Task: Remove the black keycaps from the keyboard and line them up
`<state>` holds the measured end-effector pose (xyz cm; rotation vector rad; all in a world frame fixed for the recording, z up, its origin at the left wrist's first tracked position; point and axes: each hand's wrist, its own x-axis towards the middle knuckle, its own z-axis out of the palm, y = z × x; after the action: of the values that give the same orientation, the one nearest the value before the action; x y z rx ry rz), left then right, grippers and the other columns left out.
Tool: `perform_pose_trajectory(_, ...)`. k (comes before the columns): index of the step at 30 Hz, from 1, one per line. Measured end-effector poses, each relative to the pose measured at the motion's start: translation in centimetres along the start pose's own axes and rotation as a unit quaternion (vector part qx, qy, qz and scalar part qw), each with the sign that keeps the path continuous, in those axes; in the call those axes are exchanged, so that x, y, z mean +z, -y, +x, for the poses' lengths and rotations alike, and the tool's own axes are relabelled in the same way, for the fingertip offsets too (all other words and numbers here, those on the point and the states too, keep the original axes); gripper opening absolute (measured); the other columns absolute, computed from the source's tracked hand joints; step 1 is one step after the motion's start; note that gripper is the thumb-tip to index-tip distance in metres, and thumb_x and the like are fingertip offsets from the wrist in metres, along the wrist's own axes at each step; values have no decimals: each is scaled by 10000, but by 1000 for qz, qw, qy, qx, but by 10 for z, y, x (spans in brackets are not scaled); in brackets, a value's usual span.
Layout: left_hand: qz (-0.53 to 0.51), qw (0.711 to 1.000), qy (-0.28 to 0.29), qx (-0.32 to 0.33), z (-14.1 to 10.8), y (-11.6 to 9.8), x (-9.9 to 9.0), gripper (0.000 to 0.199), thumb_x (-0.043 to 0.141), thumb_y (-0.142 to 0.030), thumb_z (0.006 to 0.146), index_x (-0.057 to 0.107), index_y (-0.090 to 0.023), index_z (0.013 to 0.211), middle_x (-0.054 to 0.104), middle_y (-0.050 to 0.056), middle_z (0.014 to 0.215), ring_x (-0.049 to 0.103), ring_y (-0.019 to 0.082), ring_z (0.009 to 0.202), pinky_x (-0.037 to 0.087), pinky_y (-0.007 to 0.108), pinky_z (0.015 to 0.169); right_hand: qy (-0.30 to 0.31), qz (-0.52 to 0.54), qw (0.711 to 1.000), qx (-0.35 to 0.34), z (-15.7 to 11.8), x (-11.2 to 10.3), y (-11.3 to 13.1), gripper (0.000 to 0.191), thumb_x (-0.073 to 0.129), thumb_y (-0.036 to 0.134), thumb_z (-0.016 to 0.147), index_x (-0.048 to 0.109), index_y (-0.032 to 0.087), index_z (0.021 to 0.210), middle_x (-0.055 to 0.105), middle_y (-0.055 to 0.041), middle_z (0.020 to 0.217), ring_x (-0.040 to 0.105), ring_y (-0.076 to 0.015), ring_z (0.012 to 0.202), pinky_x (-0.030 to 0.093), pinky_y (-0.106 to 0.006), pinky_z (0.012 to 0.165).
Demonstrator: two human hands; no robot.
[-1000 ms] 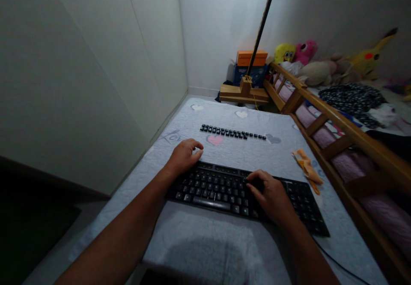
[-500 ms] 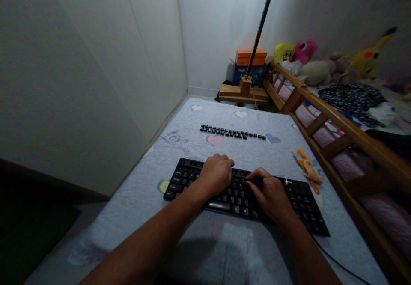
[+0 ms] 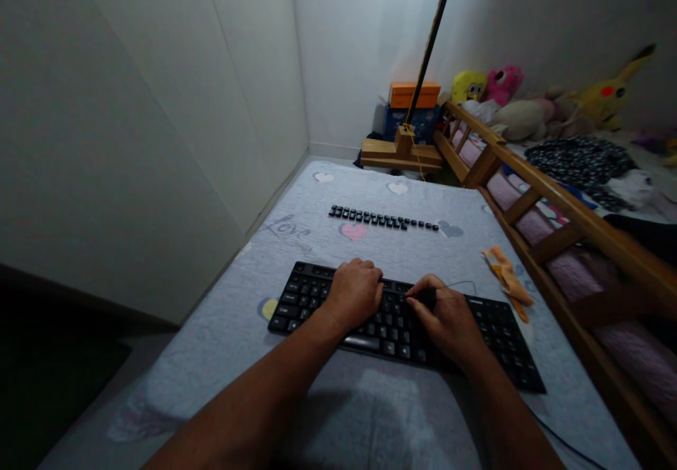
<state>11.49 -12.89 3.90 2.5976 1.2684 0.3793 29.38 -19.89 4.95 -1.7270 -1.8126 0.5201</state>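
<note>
A black keyboard (image 3: 364,343) lies slightly slanted on a light patterned cloth (image 3: 238,357). My left hand (image 3: 355,290) rests over its upper middle with the fingers curled; the fingertips are hidden, so what they hold, if anything, cannot be made out. Right of it, my right hand (image 3: 444,315) pinches something small and dark over the upper keys, and a thin wire-like loop (image 3: 465,283) shows behind the knuckles. Beyond the keyboard, several loose black keycaps (image 3: 370,218) lie in two rows.
An orange cloth with an orange-handled tool (image 3: 510,279) lies at the right. A wooden bed rail (image 3: 560,202) runs along the right side, with plush toys behind it. White cabinet doors (image 3: 211,103) stand at the left. A wooden stand (image 3: 402,149) is at the far end.
My left hand has shifted very slightly, and the thin wire-like loop behind my right hand shows more clearly. The keyboard has barely moved.
</note>
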Motion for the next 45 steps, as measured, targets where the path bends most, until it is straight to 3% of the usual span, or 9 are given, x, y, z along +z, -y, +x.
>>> perform_pose_trajectory(26, -24, 1000, -13, -5, -2, 0, 2, 198, 525, -249, 856, 687, -193, 954, 669, 87, 939, 568, 249, 939, 449, 390, 823, -12, 41, 999, 16, 3, -5, -1, 80, 572, 261, 809, 612, 192, 798, 669, -22, 784, 632, -170, 721, 466, -286, 687)
perform_pose_trajectory(30, -86, 995, -42, 33, -4, -2, -1, 256, 573, -249, 838, 661, -212, 1075, 660, 69, 1074, 538, 244, 1028, 417, 398, 902, -23, 47, 999, 13, 1, -6, 2, 79, 572, 256, 816, 624, 196, 814, 675, -21, 799, 635, -170, 732, 469, -287, 702)
perform_pose_trajectory(34, -146, 985, -35, 87, -4, -4, -2, 271, 647, -279, 799, 663, -213, 1061, 660, 46, 1092, 525, 239, 1048, 402, 393, 931, -29, 50, 998, 7, 0, -3, 3, 70, 577, 249, 823, 625, 200, 818, 671, -17, 796, 634, -169, 742, 467, -281, 709)
perform_pose_trajectory(45, -161, 982, -48, 91, -2, -2, 4, 172, 684, -257, 795, 706, -214, 959, 704, 28, 985, 557, 227, 983, 396, 386, 891, -39, 78, 996, -2, -3, -1, 4, 35, 588, 236, 821, 607, 207, 828, 651, -4, 792, 613, -166, 751, 457, -282, 704)
